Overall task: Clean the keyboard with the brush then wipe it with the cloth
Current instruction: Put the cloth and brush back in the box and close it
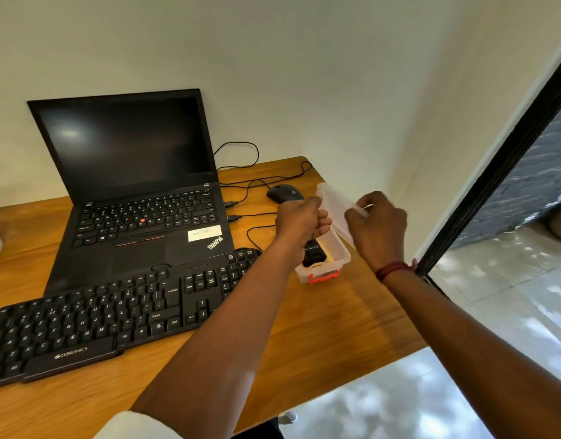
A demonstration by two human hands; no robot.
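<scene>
The black keyboard (92, 321) lies at the front left of the wooden desk (320, 327). To its right stands a small clear plastic box (344, 253) with a red latch. My right hand (379, 231) pinches the box's translucent lid (334, 205) and holds it tilted up over the box. My left hand (301, 221) is curled over the top end of a black brush (314, 253) that stands in the box. Something yellow, perhaps the cloth (331, 258), shows beside the brush; most of it is hidden.
An open black laptop (140, 185) sits behind the keyboard. A black mouse (284, 193) and loose cables (250, 182) lie behind the box. The desk's right edge is close to the box, with a dark door frame (494, 179) beyond it.
</scene>
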